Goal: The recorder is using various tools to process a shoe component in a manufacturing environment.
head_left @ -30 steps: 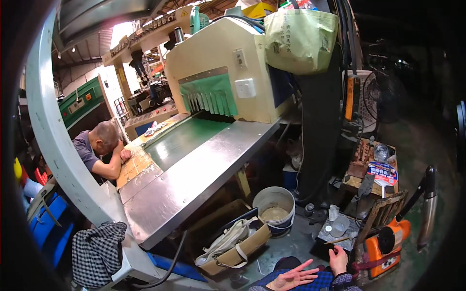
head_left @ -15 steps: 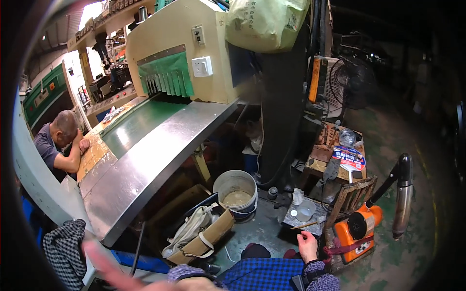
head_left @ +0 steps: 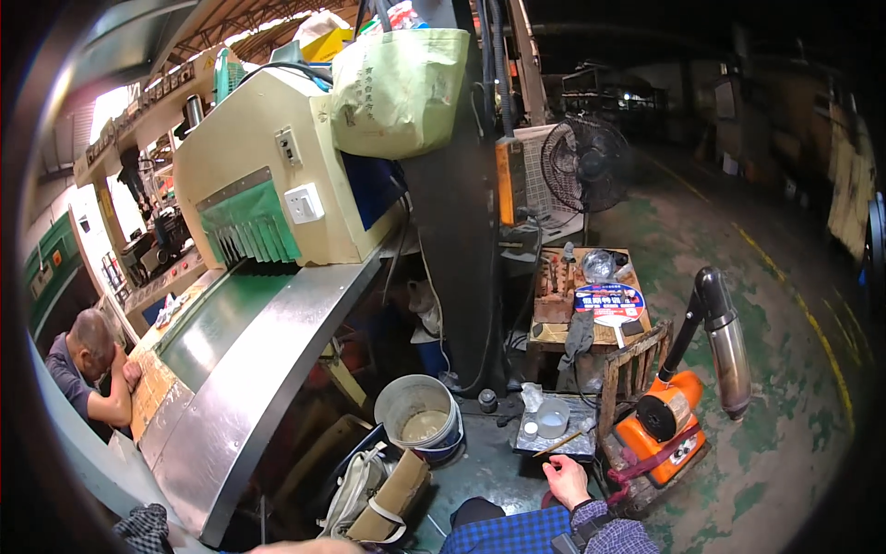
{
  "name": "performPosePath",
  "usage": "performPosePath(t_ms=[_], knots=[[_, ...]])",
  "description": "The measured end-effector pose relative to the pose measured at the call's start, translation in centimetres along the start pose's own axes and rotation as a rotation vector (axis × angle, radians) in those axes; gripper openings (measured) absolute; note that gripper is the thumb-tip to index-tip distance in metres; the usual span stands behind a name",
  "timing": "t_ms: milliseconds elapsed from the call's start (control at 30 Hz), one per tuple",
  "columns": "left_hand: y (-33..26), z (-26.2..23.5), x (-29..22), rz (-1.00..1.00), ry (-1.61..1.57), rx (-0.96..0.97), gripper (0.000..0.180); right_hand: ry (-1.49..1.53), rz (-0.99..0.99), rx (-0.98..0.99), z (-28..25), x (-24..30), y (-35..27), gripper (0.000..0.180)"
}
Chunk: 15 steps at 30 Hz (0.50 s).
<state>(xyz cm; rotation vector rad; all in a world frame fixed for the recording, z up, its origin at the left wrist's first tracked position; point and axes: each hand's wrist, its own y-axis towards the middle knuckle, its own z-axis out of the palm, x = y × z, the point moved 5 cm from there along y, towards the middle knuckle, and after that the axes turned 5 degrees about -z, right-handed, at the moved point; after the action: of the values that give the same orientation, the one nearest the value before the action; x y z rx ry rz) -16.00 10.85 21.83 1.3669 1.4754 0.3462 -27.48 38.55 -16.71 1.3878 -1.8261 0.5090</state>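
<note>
My right hand point(head_left: 566, 481) is in front of the blue checked cloth point(head_left: 512, 533) over my lap. Its fingers are loosely curled with a gap at the thumb, and nothing shows in them. Just beyond it, a thin wooden stick point(head_left: 557, 444) lies across the edge of a low tray point(head_left: 580, 449), apart from my fingers. A clear round tub point(head_left: 553, 418) and a small white lid point(head_left: 530, 429) stand on that tray. Of my left hand point(head_left: 309, 547), only a strip of skin shows at the lower edge; its fingers are out of the picture.
A grey bucket point(head_left: 380, 412) and a cardboard box point(head_left: 395, 499) with a pale bag stand before me. A steel-edged conveyor point(head_left: 268, 369) runs left, where a person point(head_left: 90, 360) leans, head on hand. An orange blower point(head_left: 660, 434), a wooden stand point(head_left: 554, 334) and a fan point(head_left: 591, 157) are right.
My view has swung right and upward, so the machine sits further left. My left hand, blurred across the lower left before, has dropped almost out of the picture. My right hand keeps its pose.
</note>
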Motion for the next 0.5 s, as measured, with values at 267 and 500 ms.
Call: performPosePath(t_ms=[267, 500], knots=[[3.0, -5.6, 4.6, 0.176, 0.189, -0.875, 0.069, 0.103, -0.090, 0.089, 0.9, -2.4, 0.6, 0.035], [2.8, -6.5, 8.5, 0.256, 0.535, -0.420, 0.081, 0.256, -0.005, 0.018, 1.9, -2.4, 2.0, 0.025]])
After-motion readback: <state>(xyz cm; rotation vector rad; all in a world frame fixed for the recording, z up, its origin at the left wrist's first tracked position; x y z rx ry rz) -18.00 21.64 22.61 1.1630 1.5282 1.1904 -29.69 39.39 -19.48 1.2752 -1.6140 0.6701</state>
